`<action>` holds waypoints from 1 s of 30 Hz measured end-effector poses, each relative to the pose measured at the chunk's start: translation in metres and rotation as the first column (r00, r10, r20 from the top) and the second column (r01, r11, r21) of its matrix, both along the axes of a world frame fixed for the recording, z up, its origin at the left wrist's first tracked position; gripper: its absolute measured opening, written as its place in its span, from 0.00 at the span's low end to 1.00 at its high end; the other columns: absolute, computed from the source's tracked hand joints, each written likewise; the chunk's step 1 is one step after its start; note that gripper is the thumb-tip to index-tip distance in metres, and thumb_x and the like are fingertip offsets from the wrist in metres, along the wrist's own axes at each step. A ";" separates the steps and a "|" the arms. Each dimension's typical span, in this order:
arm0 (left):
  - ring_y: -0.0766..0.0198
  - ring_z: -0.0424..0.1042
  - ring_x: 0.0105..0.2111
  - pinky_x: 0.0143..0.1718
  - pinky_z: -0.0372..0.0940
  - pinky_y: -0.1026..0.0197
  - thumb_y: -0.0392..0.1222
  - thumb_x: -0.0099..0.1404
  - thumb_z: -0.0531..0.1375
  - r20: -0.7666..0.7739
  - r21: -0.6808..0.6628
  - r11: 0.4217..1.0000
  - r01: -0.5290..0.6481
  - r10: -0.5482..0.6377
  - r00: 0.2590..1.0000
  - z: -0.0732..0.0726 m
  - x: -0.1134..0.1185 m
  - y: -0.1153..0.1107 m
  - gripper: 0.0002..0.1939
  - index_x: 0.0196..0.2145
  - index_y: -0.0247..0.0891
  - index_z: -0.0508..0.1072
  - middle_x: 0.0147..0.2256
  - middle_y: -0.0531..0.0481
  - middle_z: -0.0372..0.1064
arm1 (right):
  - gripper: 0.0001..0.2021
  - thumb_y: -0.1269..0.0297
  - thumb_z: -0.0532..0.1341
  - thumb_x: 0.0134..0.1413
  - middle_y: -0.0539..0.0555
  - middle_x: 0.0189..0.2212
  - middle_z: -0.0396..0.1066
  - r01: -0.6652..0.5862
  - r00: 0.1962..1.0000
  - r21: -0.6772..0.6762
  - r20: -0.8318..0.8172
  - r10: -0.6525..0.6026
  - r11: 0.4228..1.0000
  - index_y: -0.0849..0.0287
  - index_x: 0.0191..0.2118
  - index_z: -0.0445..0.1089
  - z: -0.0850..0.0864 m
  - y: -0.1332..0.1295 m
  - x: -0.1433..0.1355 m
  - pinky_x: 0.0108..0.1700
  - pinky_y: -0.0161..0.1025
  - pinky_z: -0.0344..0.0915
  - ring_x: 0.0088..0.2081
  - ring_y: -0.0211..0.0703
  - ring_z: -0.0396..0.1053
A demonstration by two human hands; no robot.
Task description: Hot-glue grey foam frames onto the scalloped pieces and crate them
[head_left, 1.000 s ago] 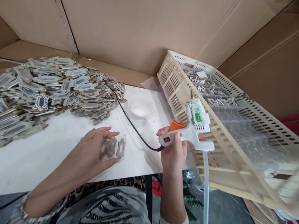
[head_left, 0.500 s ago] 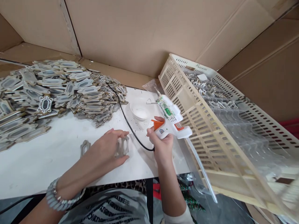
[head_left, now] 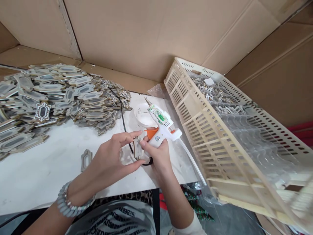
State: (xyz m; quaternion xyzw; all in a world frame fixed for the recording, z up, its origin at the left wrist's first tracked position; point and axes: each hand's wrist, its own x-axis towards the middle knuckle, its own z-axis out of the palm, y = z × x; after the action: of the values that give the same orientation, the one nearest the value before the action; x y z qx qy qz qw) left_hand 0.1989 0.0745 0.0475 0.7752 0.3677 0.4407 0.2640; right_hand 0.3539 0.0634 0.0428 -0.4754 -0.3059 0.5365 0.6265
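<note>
My right hand (head_left: 158, 155) is wrapped round the handle of a white glue gun (head_left: 162, 120) with an orange trigger; its nozzle points away toward the back. My left hand (head_left: 110, 158) grips a small ornate frame (head_left: 137, 148) between fingers and thumb, tilted on edge. My right fingertips are close against that frame; whether they touch it, I cannot tell. Left of my left hand, another small frame (head_left: 86, 160) lies on the white table (head_left: 58, 163). A white bowl (head_left: 141, 119) stands behind the glue gun, a bent wire stand above it.
A large heap of small ornate frames (head_left: 85, 94) covers the back left. At right stands a cream plastic crate (head_left: 195, 120) holding metal pieces and clear plastic trays. A black cord (head_left: 123, 114) runs across the table. Cardboard walls (head_left: 127, 39) enclose the back.
My right hand has brought the glue gun left and closer to my left hand. My left hand has shifted slightly right with the frame, so both hands now meet.
</note>
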 end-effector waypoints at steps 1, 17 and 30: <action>0.55 0.78 0.49 0.48 0.76 0.54 0.44 0.61 0.68 0.049 -0.048 0.999 0.021 -0.019 0.999 0.000 0.001 0.000 0.23 0.45 0.47 0.58 0.51 0.47 0.76 | 0.12 0.66 0.74 0.37 0.45 0.20 0.70 -0.005 1.000 0.001 -0.011 0.005 1.000 0.60 0.24 0.71 0.000 0.000 0.000 0.27 0.32 0.65 0.23 0.33 0.65; 0.68 0.60 0.15 0.14 0.58 0.65 0.54 0.52 0.68 0.209 -0.721 0.684 0.110 0.064 0.976 0.016 -0.004 0.016 0.22 0.40 0.37 0.77 0.21 0.54 0.69 | 0.09 0.66 0.71 0.38 0.45 0.21 0.71 0.090 0.981 0.053 0.165 -0.098 0.994 0.58 0.25 0.70 0.006 -0.005 -0.005 0.33 0.37 0.70 0.25 0.36 0.68; 0.70 0.68 0.22 0.22 0.62 0.69 0.42 0.48 0.69 0.277 -0.466 0.868 -0.174 0.330 0.903 0.056 -0.040 0.055 0.17 0.36 0.34 0.76 0.22 0.54 0.71 | 0.12 0.52 0.67 0.53 0.47 0.21 0.67 -0.033 0.887 0.136 0.461 -0.034 0.990 0.55 0.30 0.74 -0.011 -0.023 0.012 0.30 0.37 0.68 0.24 0.39 0.65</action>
State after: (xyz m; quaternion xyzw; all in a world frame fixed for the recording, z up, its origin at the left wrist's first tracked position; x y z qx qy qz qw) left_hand 0.1588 0.1294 0.1031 0.5518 0.5028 0.5093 0.4281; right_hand 0.3661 0.0402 0.0313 -0.5442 -0.4828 0.3852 0.5677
